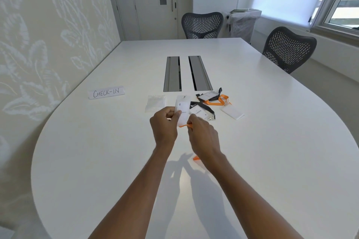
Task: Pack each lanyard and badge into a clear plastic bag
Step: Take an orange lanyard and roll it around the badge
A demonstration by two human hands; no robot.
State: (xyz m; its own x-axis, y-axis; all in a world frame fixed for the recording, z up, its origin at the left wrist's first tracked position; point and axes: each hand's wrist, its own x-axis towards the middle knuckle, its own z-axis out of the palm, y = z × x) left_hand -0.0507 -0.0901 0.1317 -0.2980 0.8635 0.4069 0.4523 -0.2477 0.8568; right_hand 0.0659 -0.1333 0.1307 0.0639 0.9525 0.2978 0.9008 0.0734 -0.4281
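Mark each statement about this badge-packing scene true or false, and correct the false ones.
1. The left hand holds a white badge. True.
2. The right hand is empty. False: it pinches an orange lanyard.
3. The paper sign reads CHECK-OUT. False: it reads CHECK-IN.
4. Clear plastic bags lie to the left of the held badge. True.
5. A black lanyard lies beyond the right hand. True.
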